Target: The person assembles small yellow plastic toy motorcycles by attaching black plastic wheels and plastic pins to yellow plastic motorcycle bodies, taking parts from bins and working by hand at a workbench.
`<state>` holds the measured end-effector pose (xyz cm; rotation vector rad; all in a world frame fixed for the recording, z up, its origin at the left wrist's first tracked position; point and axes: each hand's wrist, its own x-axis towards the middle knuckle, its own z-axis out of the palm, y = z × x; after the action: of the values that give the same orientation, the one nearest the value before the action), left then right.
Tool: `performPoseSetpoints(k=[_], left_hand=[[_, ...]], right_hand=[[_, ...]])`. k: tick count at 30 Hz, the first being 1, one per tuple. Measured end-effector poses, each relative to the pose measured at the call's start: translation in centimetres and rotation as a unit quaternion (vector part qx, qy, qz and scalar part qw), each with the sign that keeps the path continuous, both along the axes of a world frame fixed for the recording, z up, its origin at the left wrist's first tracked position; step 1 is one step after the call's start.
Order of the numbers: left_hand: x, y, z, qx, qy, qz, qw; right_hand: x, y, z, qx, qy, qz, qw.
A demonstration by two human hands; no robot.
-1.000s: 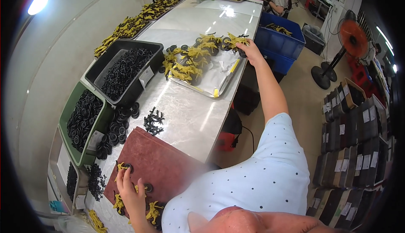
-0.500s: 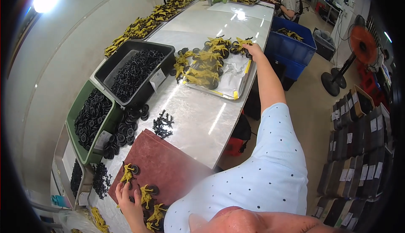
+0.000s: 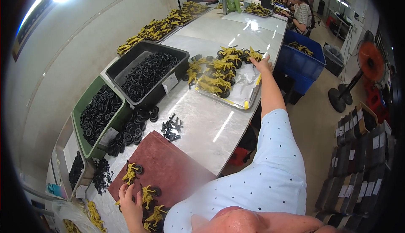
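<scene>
My left hand rests on the reddish-brown mat, fingers apart and slightly bent. Its fingertips reach the lower end of a yellow toy motorcycle with black wheels; whether they touch it is hard to tell. More yellow toy motorcycles lie beside that hand, near my body. Stretched far forward, my right hand has its thumb and fingers spread beside a yellow toy motorcycle at the far right corner of a paper-lined tray. Rows of similar toy motorcycles fill the tray's left and far parts.
Along the left stand a black bin of small black parts and a green bin of black wheels. Loose wheels and black pieces lie nearby. Blue crates, a fan and a co-worker are beyond, right.
My right hand's fingers have spread from the toy motorcycle at the tray's far corner. The view has shifted slightly. My left hand has stayed nearly in place.
</scene>
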<state>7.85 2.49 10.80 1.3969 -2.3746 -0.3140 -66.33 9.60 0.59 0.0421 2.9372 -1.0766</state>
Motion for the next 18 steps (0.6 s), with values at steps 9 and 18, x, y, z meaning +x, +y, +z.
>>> performPoseSetpoints(k=[9,18], left_hand=[[2.0,-0.2,1.6,0.033,-0.006,-0.009,0.999],[5.9,-4.2,-0.4,0.009,-0.035,0.002,0.999]], right_hand=[[7.1,-3.1,4.4,-0.164,0.500,0.050,0.849],[35.3,-6.8,8.2,-0.305,-0.037,0.668,0.678]])
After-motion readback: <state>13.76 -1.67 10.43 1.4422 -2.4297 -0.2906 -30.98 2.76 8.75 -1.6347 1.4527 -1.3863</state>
